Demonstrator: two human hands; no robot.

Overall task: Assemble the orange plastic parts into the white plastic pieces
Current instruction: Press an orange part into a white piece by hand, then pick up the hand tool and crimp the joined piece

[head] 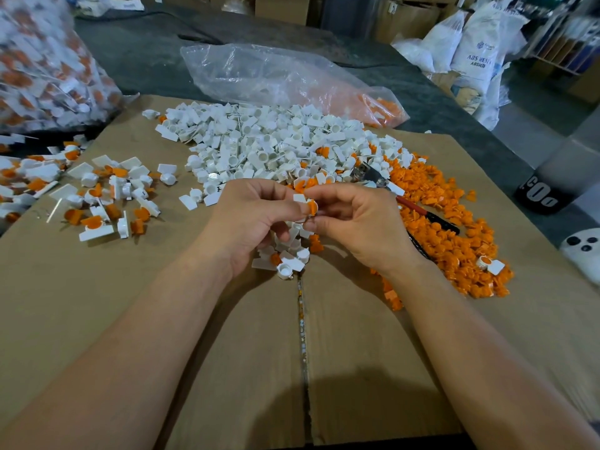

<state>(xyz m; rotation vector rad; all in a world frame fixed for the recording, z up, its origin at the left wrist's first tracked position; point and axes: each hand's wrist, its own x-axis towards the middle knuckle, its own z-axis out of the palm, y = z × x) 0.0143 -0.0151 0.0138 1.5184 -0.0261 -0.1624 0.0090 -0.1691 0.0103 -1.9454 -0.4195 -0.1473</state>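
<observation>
A: Step in hand?
B: Mid-fit, centre frame: left hand [250, 216] pinches a white piece [299, 198], right hand [354, 219] pinches an orange part [312, 207] against it.
A: Next?
B: Probably a firm press to seat it. Stock: orange pile [448, 222] at right, white pile [269, 144] above.

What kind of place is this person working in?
Probably a small factory or warehouse: loose heaps of white plastic pieces and orange plastic parts cover a cardboard work surface, with white resin sacks and brown cartons behind.
</observation>
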